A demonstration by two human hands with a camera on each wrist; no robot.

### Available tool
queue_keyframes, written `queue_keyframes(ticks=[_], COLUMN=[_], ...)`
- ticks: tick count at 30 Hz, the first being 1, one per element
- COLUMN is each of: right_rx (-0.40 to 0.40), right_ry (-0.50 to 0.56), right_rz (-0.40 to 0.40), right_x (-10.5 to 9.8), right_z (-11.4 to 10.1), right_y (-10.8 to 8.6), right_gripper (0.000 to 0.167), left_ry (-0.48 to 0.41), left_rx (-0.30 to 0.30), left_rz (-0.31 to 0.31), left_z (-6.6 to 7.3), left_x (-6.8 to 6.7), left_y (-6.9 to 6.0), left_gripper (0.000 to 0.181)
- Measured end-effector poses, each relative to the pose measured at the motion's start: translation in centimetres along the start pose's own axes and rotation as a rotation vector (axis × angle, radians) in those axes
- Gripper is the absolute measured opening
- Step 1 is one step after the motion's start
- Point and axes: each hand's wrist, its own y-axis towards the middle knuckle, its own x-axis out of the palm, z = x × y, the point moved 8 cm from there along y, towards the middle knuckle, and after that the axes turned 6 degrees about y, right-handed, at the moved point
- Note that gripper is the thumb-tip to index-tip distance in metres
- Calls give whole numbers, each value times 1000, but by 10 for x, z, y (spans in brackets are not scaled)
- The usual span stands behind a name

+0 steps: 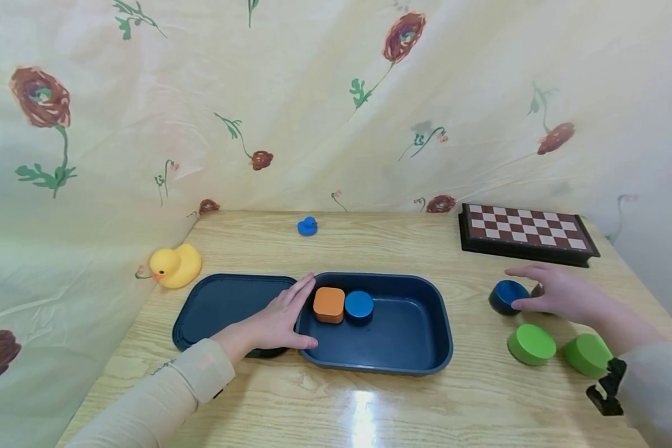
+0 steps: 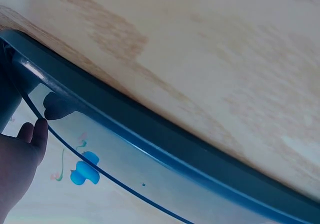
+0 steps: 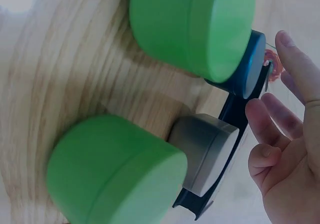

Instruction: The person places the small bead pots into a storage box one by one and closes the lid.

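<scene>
Navy box (image 1: 369, 368) = landmark. Left hand (image 1: 277, 320): fingers approx. straight, resting over box's L rim. Inside box, L end: orange block (image 1: 329, 305) + blue disc (image 1: 359, 306). Right hand (image 1: 560, 292), well R of box: thumb & fingers apart about dark-blue tub (image 1: 504, 302) — contact can't tell, nothing clamped. Two green tubs (image 1: 532, 344) + grey tub (image 3: 202, 151) also R of box. Step now, I'd judge: lining up a grasp. Next move prob. calls for closing on dark-blue tub's sides — w/o nudging neighbouring tubs.

Two hands (image 1: 280, 320) (image 1: 560, 297), six blocks (image 1: 329, 303) (image 1: 359, 303) (image 1: 503, 301) (image 1: 531, 343) (image 1: 587, 356) (image 3: 202, 151), two ducks (image 1: 179, 266) (image 1: 307, 227), one bin (image 1: 409, 336), one lid (image 1: 229, 305), one chessboard (image 1: 526, 228).
</scene>
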Motion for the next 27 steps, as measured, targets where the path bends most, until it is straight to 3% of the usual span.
queue_keyframes(ticks=[8,17,27], right_rx=[57,29,55], right_ry=[-6,-38,-75], right_rz=[-27,-20,-47], right_x=[7,13,17], right_z=[1,-3,1], right_y=[6,12,12], right_gripper=[77,68,67], left_ry=[2,3,11], left_rx=[-2,-14,-1], left_rz=[-3,-1,8], left_z=[0,0,1], left_x=[0,0,-1], left_y=[0,0,0], left_gripper=[107,108,108])
